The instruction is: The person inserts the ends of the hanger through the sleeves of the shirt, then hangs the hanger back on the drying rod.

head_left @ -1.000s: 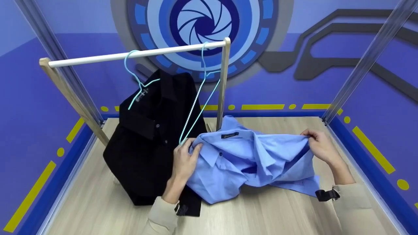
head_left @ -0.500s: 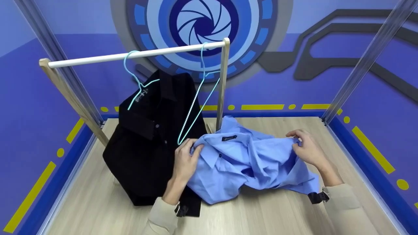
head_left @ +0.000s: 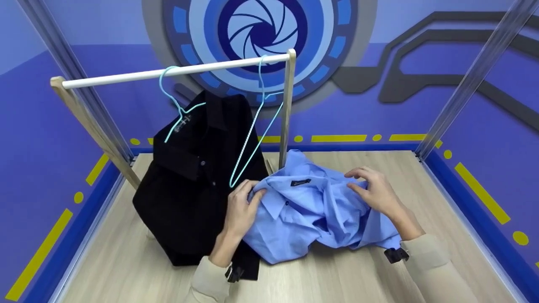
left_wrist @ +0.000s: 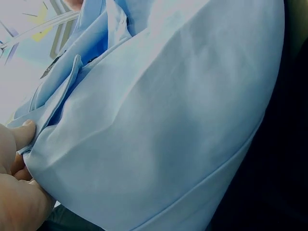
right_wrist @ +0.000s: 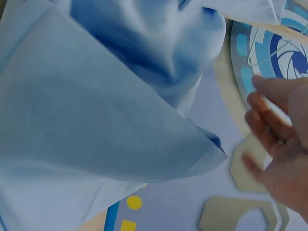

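Left hand (head_left: 243,210): thumb and fingers pinching the blue shirt (head_left: 311,212) near its collar
Right hand (head_left: 379,191): fingers loosely bent, grasping nothing, beside the blue shirt's right part
Blue shirt: crumpled over the table (head_left: 328,282), in front of the rack's (head_left: 287,113) right post
Black shirt (head_left: 189,210): on the rack, left of the blue one
Bare hanger (head_left: 246,143): hooked on the bar (head_left: 210,65), lower corner near the left hand

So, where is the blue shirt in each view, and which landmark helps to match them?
Head: the blue shirt is below the centre, mostly to its right.
Left wrist: it fills most of the picture.
Right wrist: it covers the left and upper middle.
Shared landmark: round wall emblem, in head and right wrist; unclear in left wrist.
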The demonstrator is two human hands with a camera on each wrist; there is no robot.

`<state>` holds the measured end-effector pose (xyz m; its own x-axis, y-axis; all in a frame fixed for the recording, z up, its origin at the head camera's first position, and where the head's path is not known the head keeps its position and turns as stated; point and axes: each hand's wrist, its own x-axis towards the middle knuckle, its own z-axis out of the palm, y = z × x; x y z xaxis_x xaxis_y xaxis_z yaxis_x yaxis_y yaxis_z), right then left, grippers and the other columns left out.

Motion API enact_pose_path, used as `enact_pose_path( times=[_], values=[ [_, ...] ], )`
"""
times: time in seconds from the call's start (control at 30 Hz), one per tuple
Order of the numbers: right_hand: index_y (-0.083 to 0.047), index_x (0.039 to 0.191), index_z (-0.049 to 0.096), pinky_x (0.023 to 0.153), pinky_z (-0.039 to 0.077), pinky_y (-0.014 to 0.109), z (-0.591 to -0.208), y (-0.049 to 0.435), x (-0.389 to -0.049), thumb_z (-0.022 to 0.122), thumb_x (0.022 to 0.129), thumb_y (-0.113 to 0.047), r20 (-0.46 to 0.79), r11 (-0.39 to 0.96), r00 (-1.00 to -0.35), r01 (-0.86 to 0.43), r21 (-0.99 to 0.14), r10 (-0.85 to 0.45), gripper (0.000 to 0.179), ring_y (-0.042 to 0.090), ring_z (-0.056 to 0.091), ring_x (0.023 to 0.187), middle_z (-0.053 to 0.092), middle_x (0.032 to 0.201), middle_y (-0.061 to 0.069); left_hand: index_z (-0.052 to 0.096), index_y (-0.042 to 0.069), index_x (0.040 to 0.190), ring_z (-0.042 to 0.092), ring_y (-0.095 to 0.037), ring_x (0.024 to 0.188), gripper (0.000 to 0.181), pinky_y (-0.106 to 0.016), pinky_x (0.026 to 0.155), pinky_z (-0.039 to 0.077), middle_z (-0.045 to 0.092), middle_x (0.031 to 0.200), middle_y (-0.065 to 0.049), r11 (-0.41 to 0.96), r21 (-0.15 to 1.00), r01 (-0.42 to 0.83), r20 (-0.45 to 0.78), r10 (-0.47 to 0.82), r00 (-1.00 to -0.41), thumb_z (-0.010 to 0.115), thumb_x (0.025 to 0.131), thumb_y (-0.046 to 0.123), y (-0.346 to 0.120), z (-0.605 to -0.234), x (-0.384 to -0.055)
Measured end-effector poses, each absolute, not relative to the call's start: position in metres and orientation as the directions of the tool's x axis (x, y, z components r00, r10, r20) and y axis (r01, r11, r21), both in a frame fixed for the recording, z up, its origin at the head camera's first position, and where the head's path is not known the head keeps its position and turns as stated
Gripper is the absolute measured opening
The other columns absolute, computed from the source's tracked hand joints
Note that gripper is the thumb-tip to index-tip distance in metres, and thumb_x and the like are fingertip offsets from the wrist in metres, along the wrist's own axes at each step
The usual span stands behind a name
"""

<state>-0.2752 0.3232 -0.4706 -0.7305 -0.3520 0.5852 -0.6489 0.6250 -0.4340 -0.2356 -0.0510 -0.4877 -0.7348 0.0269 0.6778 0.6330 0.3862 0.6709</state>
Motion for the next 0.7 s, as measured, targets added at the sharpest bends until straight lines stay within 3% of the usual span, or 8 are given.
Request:
enact_pose_path(
  times=[0.2, 0.33, 0.7],
  values=[
    [-0.004, 0.116, 0.074, 0.067, 0.054, 0.031, -0.468, 0.311, -0.271, 0.066, 0.100, -0.003, 0.506, 0.501, -0.750, -0.661, -0.559, -0.426, 0.018, 0.015, 0.064, 0.079, 0.073, 0.100, 0.002, 0.073, 0.006, 0.099, 0.066, -0.013, 0.084, 0.007, -0.030, 0.077, 0.054, 0.068, 0.093, 0.001, 0.373, 0.661, 0.652, 0.689, 0.045, -0.724, 0.073, 0.097, 0.013, -0.050, -0.486, -0.234],
    [-0.001, 0.122, 0.071, 0.061, 0.053, 0.029, -0.466, 0.301, -0.268, 0.063, 0.103, -0.007, 0.423, 0.465, -0.776, -0.623, -0.629, -0.467, 0.022, 0.015, 0.063, 0.070, 0.071, 0.090, 0.005, 0.073, 0.006, 0.099, 0.065, -0.012, 0.084, 0.007, -0.029, 0.077, 0.054, 0.068, 0.092, 0.002, 0.372, 0.656, 0.657, 0.690, 0.058, -0.722, 0.073, 0.097, 0.013, -0.050, -0.486, -0.234],
    [0.012, 0.113, 0.069, 0.047, 0.053, 0.028, -0.446, 0.274, -0.251, 0.065, 0.098, 0.004, 0.356, 0.463, -0.822, -0.551, -0.694, -0.445, 0.018, 0.035, 0.064, 0.052, 0.070, 0.077, 0.018, 0.073, 0.003, 0.097, 0.066, -0.015, 0.084, 0.008, -0.031, 0.077, 0.054, 0.068, 0.091, 0.000, 0.352, 0.655, 0.669, 0.692, 0.078, -0.718, 0.075, 0.095, 0.011, -0.050, -0.485, -0.233]
  ],
)
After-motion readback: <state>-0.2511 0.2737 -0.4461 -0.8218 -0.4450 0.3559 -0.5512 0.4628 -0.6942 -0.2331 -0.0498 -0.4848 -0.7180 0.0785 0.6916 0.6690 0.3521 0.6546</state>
